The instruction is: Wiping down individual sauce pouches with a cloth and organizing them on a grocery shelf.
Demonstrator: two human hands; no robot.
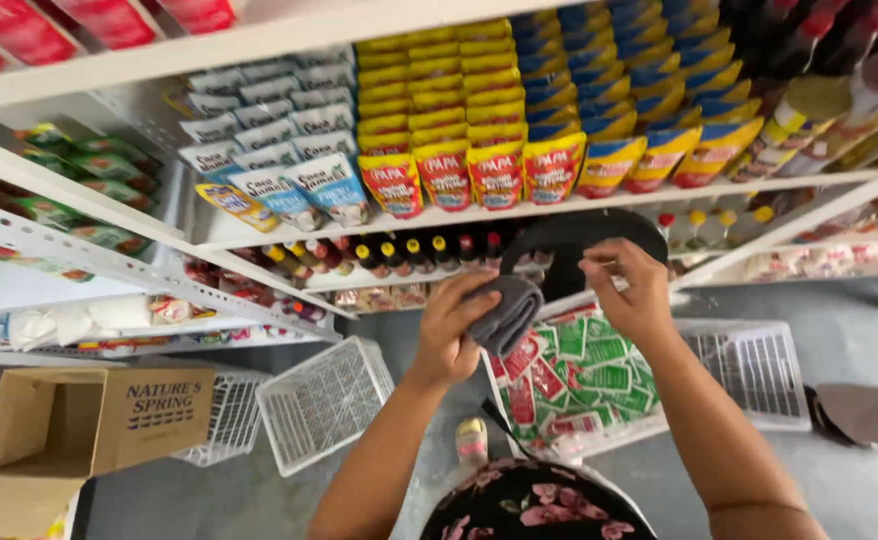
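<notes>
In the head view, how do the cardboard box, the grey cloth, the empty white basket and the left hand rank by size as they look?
1. Cardboard box, clearly largest.
2. Empty white basket.
3. and 4. Left hand and the grey cloth it grips look about alike; I would not rank them.
The hand and cloth are nearer the camera, so true sizes stay unsure.

Bare forearms, no sleeves, black garment (534, 505) with pink floral print
</notes>
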